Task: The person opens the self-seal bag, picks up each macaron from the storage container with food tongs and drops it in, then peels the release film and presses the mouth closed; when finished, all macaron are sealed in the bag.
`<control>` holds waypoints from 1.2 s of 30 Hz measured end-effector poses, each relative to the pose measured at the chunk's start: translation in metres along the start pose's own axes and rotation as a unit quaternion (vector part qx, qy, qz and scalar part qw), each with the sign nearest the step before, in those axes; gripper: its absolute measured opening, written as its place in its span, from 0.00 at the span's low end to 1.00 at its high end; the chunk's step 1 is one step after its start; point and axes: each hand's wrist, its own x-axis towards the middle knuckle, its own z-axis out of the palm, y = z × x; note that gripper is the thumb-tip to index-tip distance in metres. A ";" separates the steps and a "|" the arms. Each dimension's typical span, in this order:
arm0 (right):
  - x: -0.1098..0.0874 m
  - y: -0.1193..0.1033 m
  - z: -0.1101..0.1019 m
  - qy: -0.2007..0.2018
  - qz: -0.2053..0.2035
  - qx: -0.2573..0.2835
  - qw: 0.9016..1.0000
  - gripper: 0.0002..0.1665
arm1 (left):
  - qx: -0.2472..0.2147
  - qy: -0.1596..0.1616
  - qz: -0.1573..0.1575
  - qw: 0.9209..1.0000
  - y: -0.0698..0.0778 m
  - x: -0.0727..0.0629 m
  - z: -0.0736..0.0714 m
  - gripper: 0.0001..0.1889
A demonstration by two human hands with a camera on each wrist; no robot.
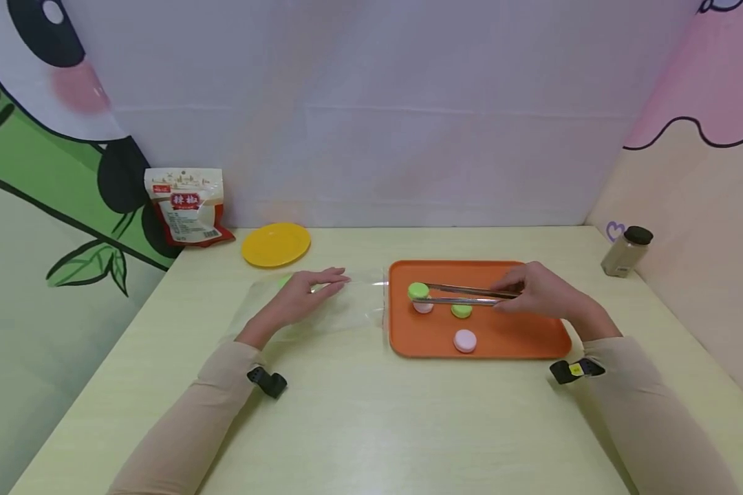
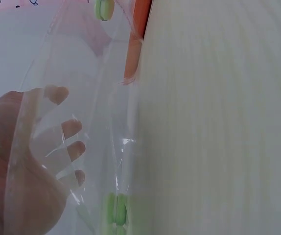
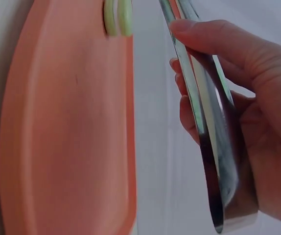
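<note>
Fingers of the right hand point(image 1: 539, 294) pinch the metal tongs point(image 1: 461, 301), tips at a green macaron point(image 1: 417, 290) near the orange tray's point(image 1: 520, 337) nine o'clock! The left hand's point(image 1: 303, 294) fingers spread by the clear plastic bag point(image 1: 362, 302). Pick-up step, seemingly; next calls for a steady lift toward nine.

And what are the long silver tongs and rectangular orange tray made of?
The long silver tongs look like polished metal, probably steel, given their bright reflections. The rectangular orange tray seems satin plastic, judging by its even colour and rounded corners; painted metal is possible.
</note>
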 end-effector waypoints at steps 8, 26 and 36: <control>0.021 -0.034 0.026 -0.007 -0.019 -0.017 1.000 0.16 | 0.000 -0.007 0.005 1.000 0.002 -0.010 -0.001 0.18; 0.090 -0.083 0.071 -0.091 -0.010 -0.003 0.996 0.08 | -0.016 -0.007 0.020 1.000 -0.001 -0.006 -0.003 0.20; 0.117 -0.097 0.092 -0.073 -0.073 -0.027 0.994 0.13 | -0.010 -0.015 0.017 1.000 0.002 -0.007 -0.004 0.19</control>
